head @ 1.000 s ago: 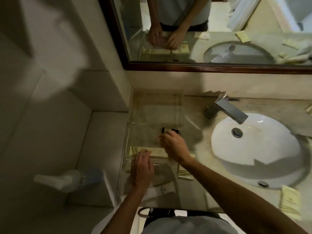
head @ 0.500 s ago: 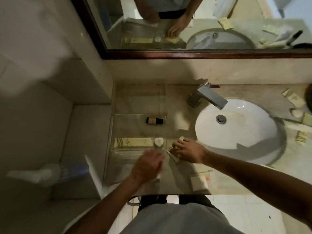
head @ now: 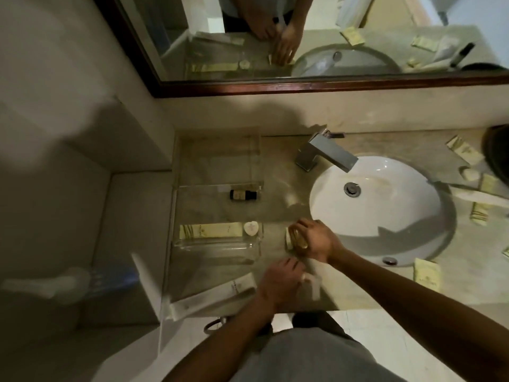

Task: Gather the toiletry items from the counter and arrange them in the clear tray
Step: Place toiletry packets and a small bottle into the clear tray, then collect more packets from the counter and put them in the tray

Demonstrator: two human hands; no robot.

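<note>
The clear tray (head: 176, 210) sits on the counter left of the sink. Inside it lie a small dark bottle (head: 243, 194), a long yellow packet (head: 210, 231) and a white heart-shaped soap (head: 252, 228). My right hand (head: 316, 239) is just right of the tray, fingers curled on a yellow packet (head: 296, 238) on the counter. My left hand (head: 281, 282) is near the counter's front edge, closed on a blurred white packet (head: 315, 288). A long white sachet (head: 217, 296) lies in front of the tray.
A white sink (head: 385, 210) with a steel faucet (head: 327, 154) fills the counter's middle. More yellow packets (head: 427, 275) and a white tube (head: 479, 198) lie right of the sink. A mirror (head: 303, 37) hangs behind. A spray bottle (head: 68, 282) rests on the lower ledge at left.
Both hands left the tray, leaving the dark bottle, the long packet and the soap inside. My right hand settled on a yellow packet right of the tray; my left moved to the front edge.
</note>
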